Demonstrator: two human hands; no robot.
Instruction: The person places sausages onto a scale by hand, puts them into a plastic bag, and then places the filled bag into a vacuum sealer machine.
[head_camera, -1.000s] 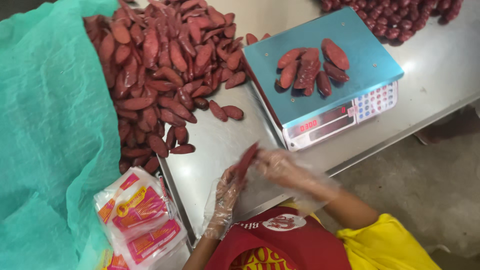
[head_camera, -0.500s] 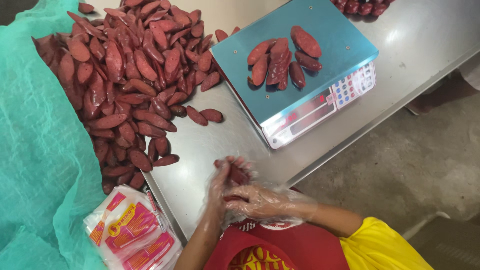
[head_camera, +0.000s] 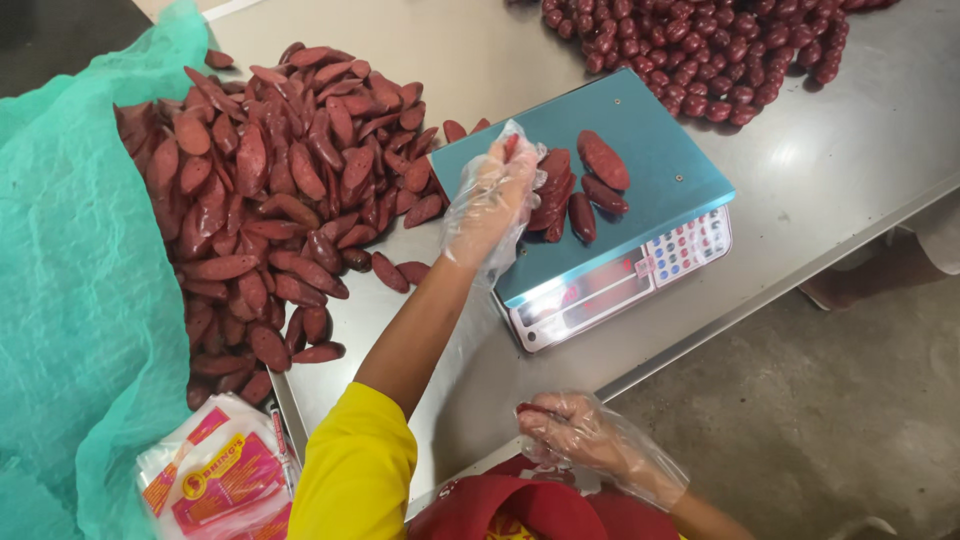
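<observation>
The left hand (head_camera: 492, 195), in a thin clear glove, reaches out over the scale (head_camera: 590, 215) and pinches a red sausage (head_camera: 512, 146) at the pan's 9 o'clock edge. A few more sausages (head_camera: 580, 185) lie touching one another at the pan's middle. The right hand (head_camera: 575, 432), also gloved, sits low at 6 o'clock by the table (head_camera: 840, 170) edge, fingers loosely curled around something small and red. A big sausage heap (head_camera: 270, 190) lies at 9 o'clock of the scale, beside green netting (head_camera: 70, 280). Round sausages (head_camera: 700, 50) pile at 12 o'clock. Printed bags (head_camera: 215, 475) lie at 7 o'clock.
</observation>
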